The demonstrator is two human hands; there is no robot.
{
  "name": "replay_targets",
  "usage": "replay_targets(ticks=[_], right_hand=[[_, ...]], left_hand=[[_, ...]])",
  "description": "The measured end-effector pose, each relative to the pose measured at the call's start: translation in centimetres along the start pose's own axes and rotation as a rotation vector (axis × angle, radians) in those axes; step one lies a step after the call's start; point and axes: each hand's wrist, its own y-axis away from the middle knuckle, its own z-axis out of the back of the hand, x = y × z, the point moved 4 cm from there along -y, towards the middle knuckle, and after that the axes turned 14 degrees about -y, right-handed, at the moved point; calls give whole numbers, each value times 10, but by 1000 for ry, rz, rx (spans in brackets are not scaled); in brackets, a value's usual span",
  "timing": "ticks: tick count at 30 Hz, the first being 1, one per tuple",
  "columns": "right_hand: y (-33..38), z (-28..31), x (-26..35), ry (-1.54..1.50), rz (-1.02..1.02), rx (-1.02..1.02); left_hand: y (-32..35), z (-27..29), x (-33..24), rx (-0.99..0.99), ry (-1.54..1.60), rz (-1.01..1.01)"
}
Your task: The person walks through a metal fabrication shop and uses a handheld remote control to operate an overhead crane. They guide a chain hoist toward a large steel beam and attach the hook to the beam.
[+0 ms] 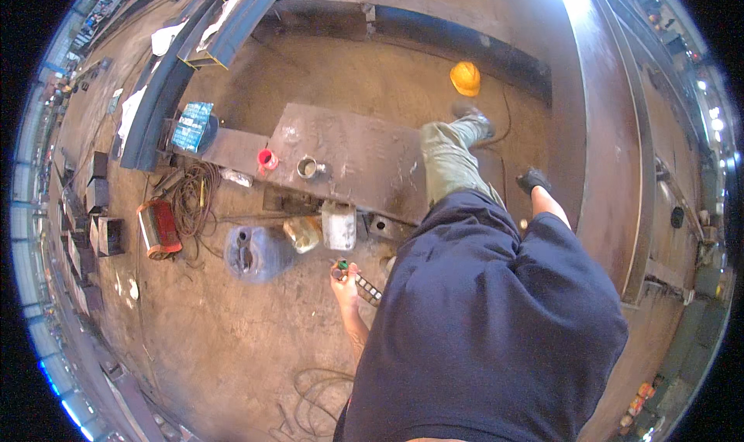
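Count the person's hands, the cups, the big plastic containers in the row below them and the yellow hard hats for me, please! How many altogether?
Hands: 2 (left hand, dark-gloved right hand)
Cups: 2 (red cup, silvery cup)
Plastic containers: 3 (blue container, yellowish container, white container)
Yellow hard hats: 1 (yellow hard hat)
Total: 8
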Motion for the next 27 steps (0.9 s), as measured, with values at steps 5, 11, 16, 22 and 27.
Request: replay_targets(ticks=[5,11,16,22,27], right_hand=[[-125,36,139,78,261,64],[-418,31,285,-35,593,240],[-565,-38,241,-275,744,259],[-559,-9,-11,-965,-445,981],[-533,47,54,-755,-134,722]], left_hand=[[-73,-111,-29,-1,-17,-8],[-177,-269,-176,-131,-697,50],[-244,-360,-323,-75,-1103,51],[-209,-343,-349,-456,-928,525],[-249,-331,-284,-224,-925,808]])
